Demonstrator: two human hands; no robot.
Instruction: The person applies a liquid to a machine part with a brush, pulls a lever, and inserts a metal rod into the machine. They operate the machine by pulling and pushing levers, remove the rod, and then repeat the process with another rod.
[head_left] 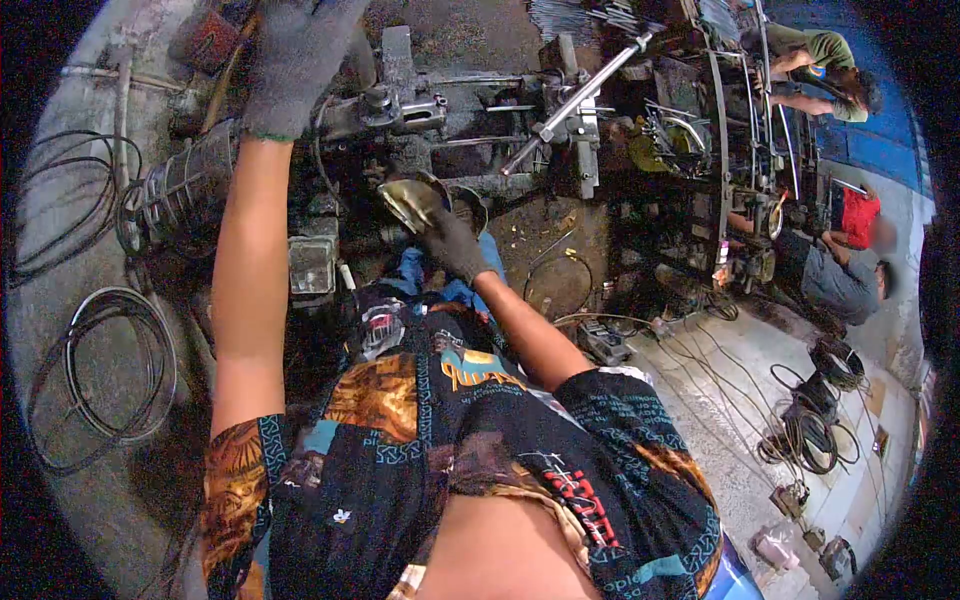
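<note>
My left hand (300, 80), in a grey glove, reaches over the machine at the top left. Its fingers run out at the top edge, so what they hold or touch is hidden. My right hand (455, 243), in a dark glove, is closed on a curved brass-coloured metal piece (408, 203) with a shiny rim, low in front of the machine. Another rounded metal part (470, 212) lies just beside this hand. Beyond both hands stands a dark, greasy metal machine (405, 115) with a slotted block and bars.
A long metal bar handle (590, 90) slants across the machine. Coiled hoses (120, 365) hang at left; cables (805, 425) lie on the floor at right. A box (312, 265) sits near my left arm. Other people (845, 275) are at far right.
</note>
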